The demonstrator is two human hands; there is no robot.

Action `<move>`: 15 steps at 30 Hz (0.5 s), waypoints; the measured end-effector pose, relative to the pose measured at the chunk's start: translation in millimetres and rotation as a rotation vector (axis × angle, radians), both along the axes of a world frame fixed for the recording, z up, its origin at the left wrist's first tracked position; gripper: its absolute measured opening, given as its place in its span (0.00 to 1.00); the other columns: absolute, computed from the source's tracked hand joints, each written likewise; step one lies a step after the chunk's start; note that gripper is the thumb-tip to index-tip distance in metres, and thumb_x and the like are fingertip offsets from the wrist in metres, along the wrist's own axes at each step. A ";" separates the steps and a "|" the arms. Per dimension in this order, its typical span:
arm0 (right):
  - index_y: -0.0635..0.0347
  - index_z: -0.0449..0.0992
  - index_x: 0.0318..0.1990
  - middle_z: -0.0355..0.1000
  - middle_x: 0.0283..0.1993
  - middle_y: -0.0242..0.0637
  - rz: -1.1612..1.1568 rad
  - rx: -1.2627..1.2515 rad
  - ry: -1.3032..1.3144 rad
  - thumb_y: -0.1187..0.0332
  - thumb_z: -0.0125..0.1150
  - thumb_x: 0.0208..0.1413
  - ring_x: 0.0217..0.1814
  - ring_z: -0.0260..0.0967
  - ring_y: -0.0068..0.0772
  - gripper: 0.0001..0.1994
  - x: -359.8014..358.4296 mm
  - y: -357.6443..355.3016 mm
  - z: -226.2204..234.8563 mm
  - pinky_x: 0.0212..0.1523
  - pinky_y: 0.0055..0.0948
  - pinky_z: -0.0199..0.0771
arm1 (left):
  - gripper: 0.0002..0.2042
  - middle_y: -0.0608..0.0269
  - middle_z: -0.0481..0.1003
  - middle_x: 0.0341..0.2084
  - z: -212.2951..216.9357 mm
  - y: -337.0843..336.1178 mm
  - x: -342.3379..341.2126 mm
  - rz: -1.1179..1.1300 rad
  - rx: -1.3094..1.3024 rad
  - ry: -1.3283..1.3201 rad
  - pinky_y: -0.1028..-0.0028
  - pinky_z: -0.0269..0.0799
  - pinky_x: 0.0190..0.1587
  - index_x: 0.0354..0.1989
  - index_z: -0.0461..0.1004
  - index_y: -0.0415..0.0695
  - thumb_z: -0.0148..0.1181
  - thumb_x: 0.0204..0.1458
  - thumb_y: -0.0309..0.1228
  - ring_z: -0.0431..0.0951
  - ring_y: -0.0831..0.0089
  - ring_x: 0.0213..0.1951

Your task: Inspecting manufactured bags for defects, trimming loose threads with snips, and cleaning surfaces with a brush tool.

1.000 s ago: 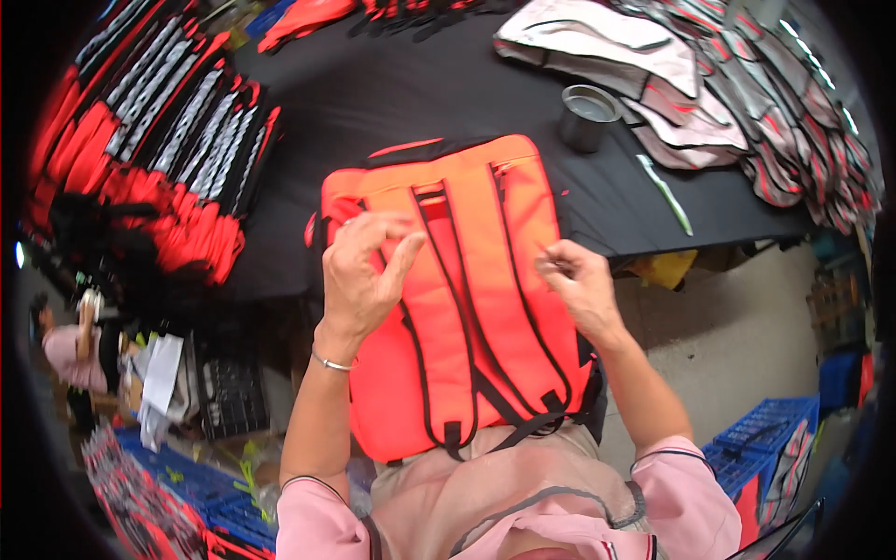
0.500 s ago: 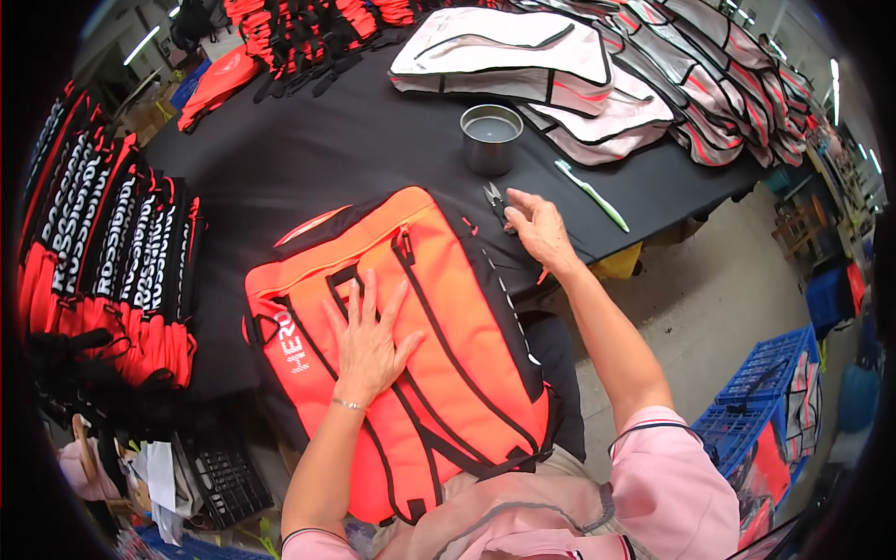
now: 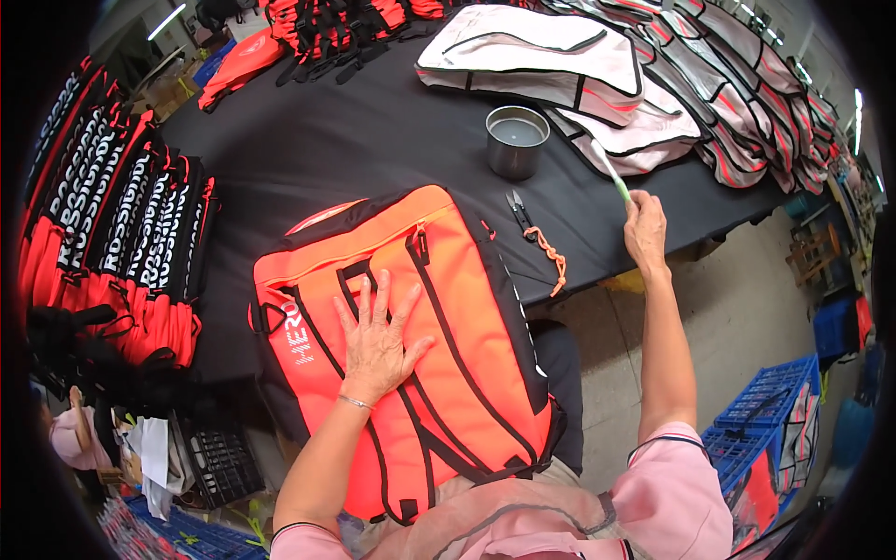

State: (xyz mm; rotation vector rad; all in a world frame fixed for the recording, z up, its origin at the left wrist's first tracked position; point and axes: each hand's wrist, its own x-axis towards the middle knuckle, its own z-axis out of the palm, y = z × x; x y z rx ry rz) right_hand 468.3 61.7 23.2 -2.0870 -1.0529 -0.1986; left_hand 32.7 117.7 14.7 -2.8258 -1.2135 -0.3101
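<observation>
A bright orange backpack (image 3: 467, 345) with black trim leans over the table's near edge onto my lap. Flat on its front, fingers spread, lies my left hand (image 3: 378, 350). Out to the right, my right hand (image 3: 646, 229) is closed round the green handle of a toothbrush (image 3: 611, 171), its white bristle end pointing away from me. Between the backpack and that hand, thread snips (image 3: 521, 217) with an orange braided cord rest on the black tablecloth. A dark metal cup (image 3: 516, 154) stands beyond the snips.
White bags (image 3: 532, 56) with black piping are piled at the far right. Folded orange and black bags (image 3: 121, 224) stand in a row on the left, with more orange bags (image 3: 327, 33) at the back. A blue plastic crate (image 3: 761, 401) sits on the right, below table height.
My right hand has moved right, away from the snips, and has taken up the toothbrush from the table. My left hand stays flat on the backpack.
</observation>
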 end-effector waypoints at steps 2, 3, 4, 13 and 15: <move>0.63 0.75 0.43 0.70 0.38 0.51 0.063 0.059 -0.048 0.70 0.54 0.59 0.41 0.69 0.56 0.09 -12.9 12.4 28.0 0.44 0.46 0.68 | 0.40 0.55 0.39 0.73 -0.2 -0.9 -0.5 0.010 0.001 0.005 0.34 0.29 0.66 0.71 0.51 0.64 0.57 0.50 0.59 0.36 0.49 0.73; 0.63 0.76 0.42 0.71 0.36 0.52 0.161 0.066 -0.058 0.70 0.54 0.58 0.41 0.70 0.56 0.09 -23.2 19.9 46.1 0.43 0.46 0.69 | 0.40 0.55 0.39 0.73 0.1 -1.1 -1.3 0.012 -0.001 0.012 0.34 0.30 0.66 0.71 0.51 0.64 0.57 0.49 0.59 0.37 0.48 0.73; 0.63 0.77 0.41 0.72 0.35 0.53 0.256 0.073 -0.068 0.69 0.54 0.58 0.41 0.70 0.56 0.08 -30.4 28.8 58.8 0.43 0.46 0.69 | 0.40 0.55 0.39 0.73 0.3 -1.5 -1.9 0.010 0.003 0.010 0.34 0.30 0.66 0.71 0.51 0.64 0.57 0.49 0.59 0.37 0.48 0.73; 0.63 0.78 0.30 0.77 0.32 0.51 0.314 -0.353 -0.480 0.70 0.54 0.54 0.36 0.76 0.54 0.08 -58.8 117.8 117.4 0.35 0.48 0.75 | 0.38 0.55 0.40 0.73 5.0 -3.1 1.1 0.011 -0.022 -0.033 0.36 0.27 0.67 0.70 0.54 0.62 0.56 0.50 0.58 0.37 0.49 0.73; 0.62 0.80 0.31 0.78 0.32 0.52 0.309 -0.515 -0.586 0.71 0.53 0.52 0.37 0.79 0.51 0.09 -63.6 133.4 120.0 0.34 0.44 0.78 | 0.38 0.54 0.41 0.73 6.3 -2.8 1.4 0.012 -0.023 -0.043 0.37 0.28 0.67 0.70 0.54 0.62 0.57 0.50 0.57 0.37 0.49 0.73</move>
